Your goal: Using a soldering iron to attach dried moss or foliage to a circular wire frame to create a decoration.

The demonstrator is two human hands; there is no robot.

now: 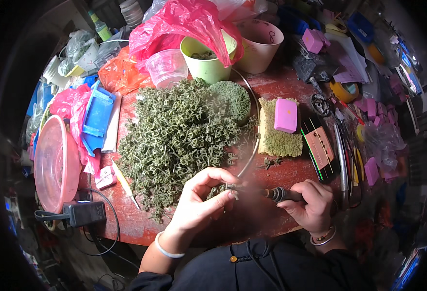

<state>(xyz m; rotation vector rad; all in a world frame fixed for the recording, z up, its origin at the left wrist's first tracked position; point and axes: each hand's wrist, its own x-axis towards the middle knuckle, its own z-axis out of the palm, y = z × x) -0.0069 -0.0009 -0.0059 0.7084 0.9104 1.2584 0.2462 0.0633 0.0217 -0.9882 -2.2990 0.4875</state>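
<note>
My left hand pinches a small greenish piece between thumb and fingertips, just in front of a large heap of similar green wax-like pieces. Closed around a dark, pen-like rotary handpiece is my right hand; the tool's front end points left at the piece. That end is smeared in a brownish haze, so its tip and any contact cannot be made out. A thin curved tube arcs down from the buckets and ends close to my left fingertips.
A yellowish sponge-like block bears a pink block. Right of it lie a black-and-orange box and several slim tools. Green and pale buckets stand behind; a pink basin and black adapter are left.
</note>
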